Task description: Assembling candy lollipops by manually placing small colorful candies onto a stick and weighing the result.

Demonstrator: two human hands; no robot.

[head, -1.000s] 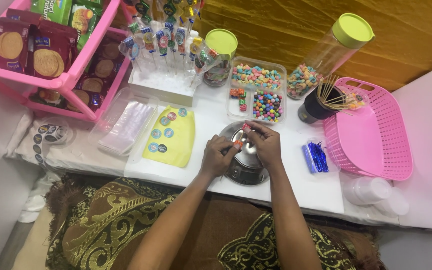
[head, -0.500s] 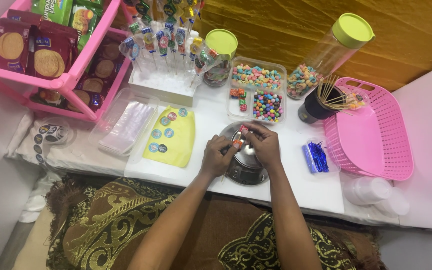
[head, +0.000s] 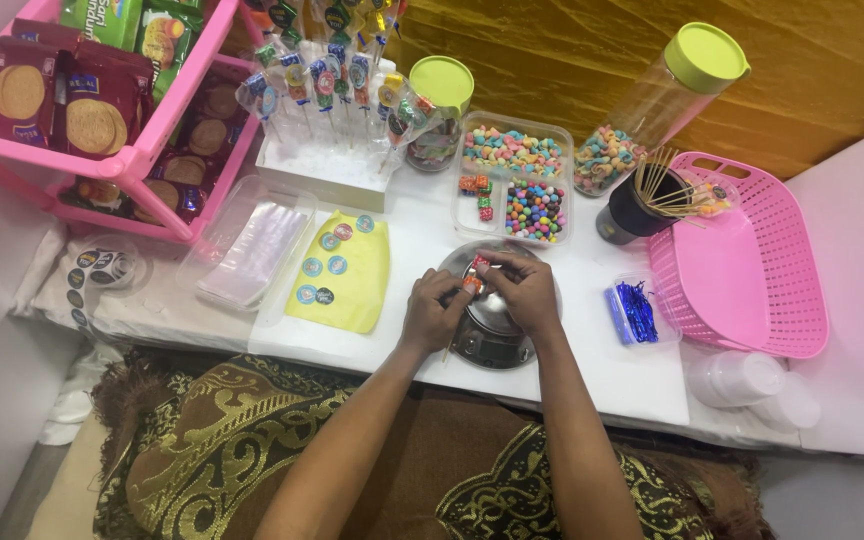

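- I see my left hand (head: 434, 312) and right hand (head: 524, 290) meeting over a round metal kitchen scale (head: 492, 318) on the white counter (head: 642, 385).
- Both hands are pinched narrow on a thin wooden skewer (head: 449, 346) strung with small red and orange candies (head: 472, 283); the skewer's bare end pokes out below the left hand.
- The left hand's fingers curl around the skewer; the right hand's fingertips close on the candies at the top.
- Just beyond the right hand lies a clear divided tray (head: 512, 180) of coloured sweets.
- Further out from the right hand, a dark cup of skewers (head: 637, 210) stands beside a tall jar with a green lid (head: 667, 100).
- Out past the right hand's outer side sit a small clear box of blue twist ties (head: 637, 312) and a pink basket (head: 752, 260).
- On the left hand's outer side lies a yellow sheet with round stickers (head: 342, 275), and past it a clear tray of plastic bags (head: 252, 250).
- Far beyond the left hand, wrapped candy sticks (head: 322, 90) stand in a white foam block (head: 327, 175).
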